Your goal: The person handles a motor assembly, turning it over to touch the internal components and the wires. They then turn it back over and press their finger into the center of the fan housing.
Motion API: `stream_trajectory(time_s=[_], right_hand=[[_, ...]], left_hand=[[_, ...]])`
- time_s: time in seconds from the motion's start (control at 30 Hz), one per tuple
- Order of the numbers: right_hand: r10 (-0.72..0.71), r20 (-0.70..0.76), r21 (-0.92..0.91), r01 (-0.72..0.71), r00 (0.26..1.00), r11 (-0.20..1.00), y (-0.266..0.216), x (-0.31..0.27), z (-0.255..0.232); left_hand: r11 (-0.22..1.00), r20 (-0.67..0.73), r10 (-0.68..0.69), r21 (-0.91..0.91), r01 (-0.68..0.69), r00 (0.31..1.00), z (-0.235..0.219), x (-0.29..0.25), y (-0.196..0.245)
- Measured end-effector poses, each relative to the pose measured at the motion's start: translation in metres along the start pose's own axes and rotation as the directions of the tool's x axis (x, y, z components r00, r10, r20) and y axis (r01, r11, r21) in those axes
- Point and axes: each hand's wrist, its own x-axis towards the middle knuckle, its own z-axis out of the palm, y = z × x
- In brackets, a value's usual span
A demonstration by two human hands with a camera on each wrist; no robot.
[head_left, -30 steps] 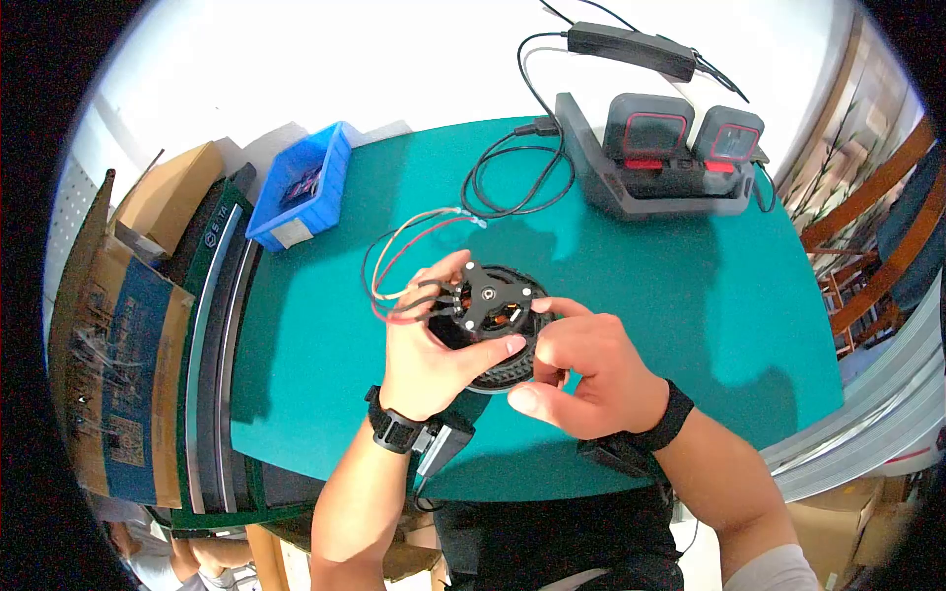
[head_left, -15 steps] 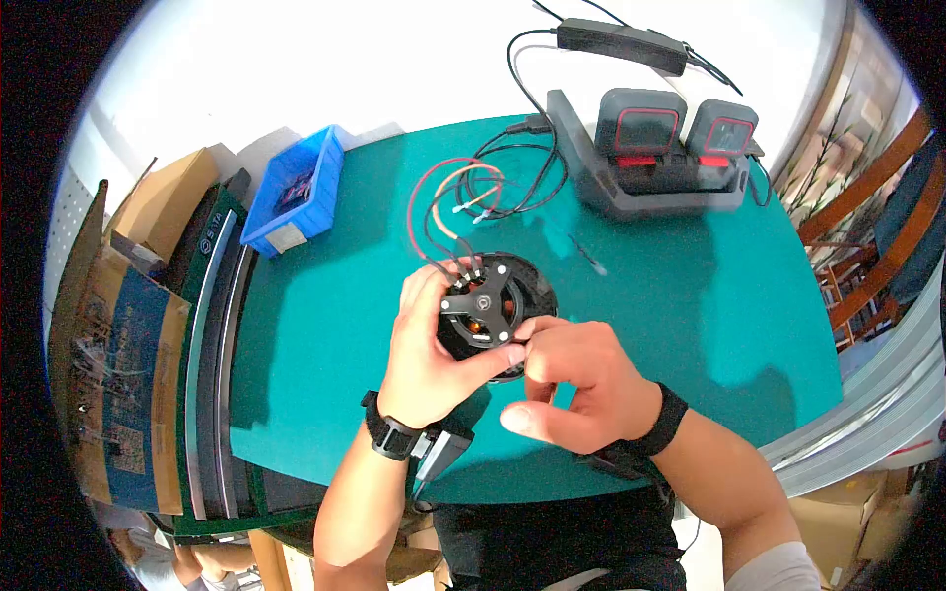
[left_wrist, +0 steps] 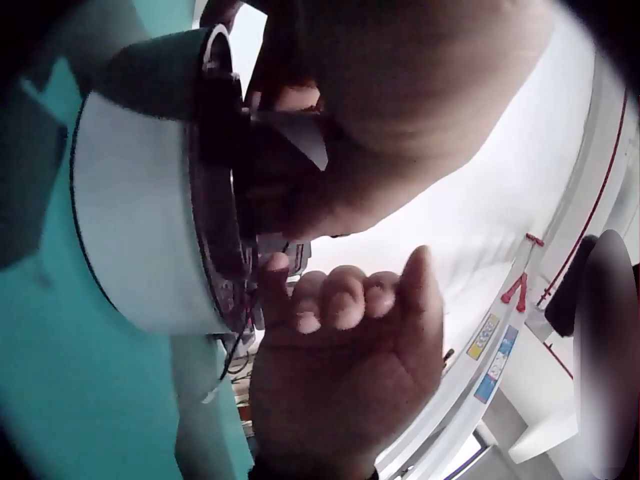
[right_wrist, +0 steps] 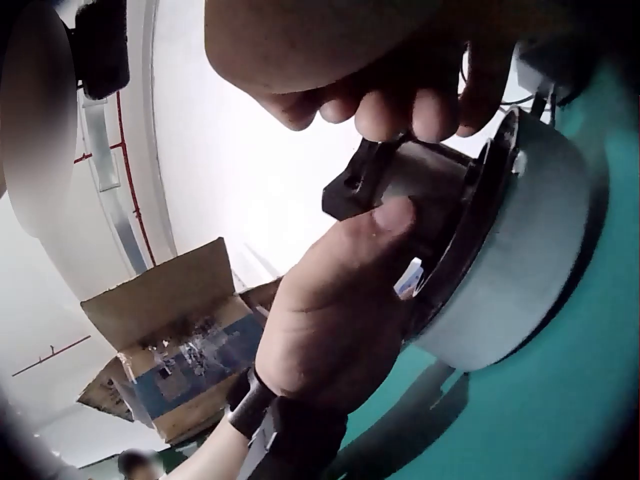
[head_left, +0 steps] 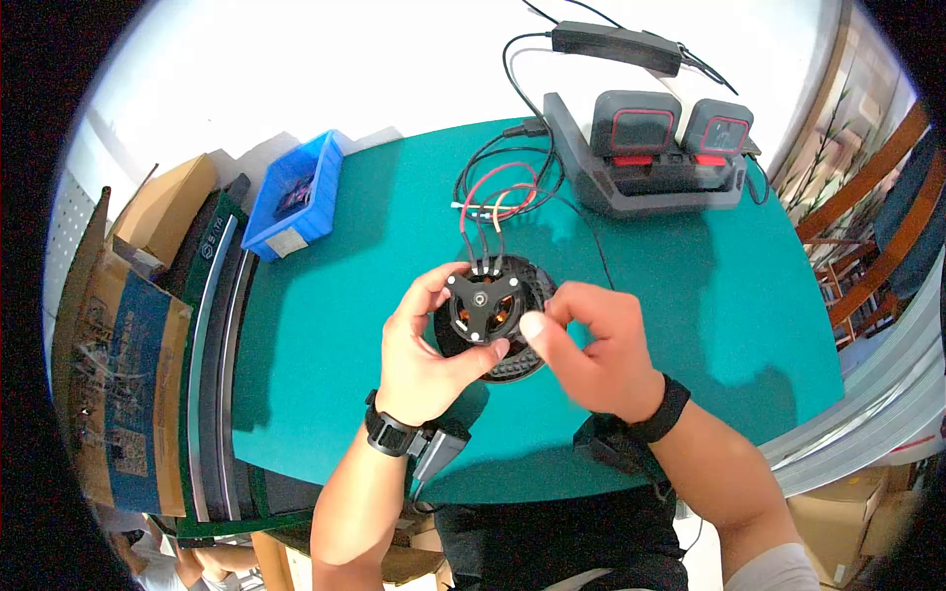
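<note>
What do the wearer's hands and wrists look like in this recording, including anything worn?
Left hand and right hand are ungloved. Each wrist has a black strap; the left strap has a chunky buckle and a grey-and-black device. A pale sleeve shows on the right arm.

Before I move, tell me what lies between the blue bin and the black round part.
Bare green tabletop beside the blue bin, then your left hand's fingers at the black round part; head view.

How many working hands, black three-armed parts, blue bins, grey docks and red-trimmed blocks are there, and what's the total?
Left hand and right hand: 2
Black three-armed part: 1
Blue bin: 1
Grey dock: 1
Red-trimmed blocks: 2
Total: 7
</note>
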Motion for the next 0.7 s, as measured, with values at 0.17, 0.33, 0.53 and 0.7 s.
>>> stream_trajectory(time_s=[0.17, 0.33, 0.53, 0.7], right_hand=[[0.08, -0.1, 0.014, -0.079, 0.992, 0.997, 0.016, 0.002, 0.004], [0.065, -0.089, 0.02, -0.063, 0.994, 0.998, 0.022, 0.0, 0.007], [-0.031, -0.027, -0.077, 0.029, 0.999, 0.997, 0.019, 0.002, 0.002], [-0.042, -0.001, -0.127, 0.042, 0.999, 0.991, 0.02, 0.002, 0.004]], left_hand=[[0.982, 0.029, -0.083, -0.168, 0.087, 0.996, 0.003, -0.001, 0.005], [0.953, 0.083, -0.074, -0.289, 0.095, 0.994, 0.001, -0.001, -0.001], [0.966, 0.115, -0.102, -0.225, 0.126, 0.988, -0.001, 0.0, 0.002], [0.971, 0.126, -0.097, -0.204, 0.122, 0.987, -0.001, -0.001, 0.0]])
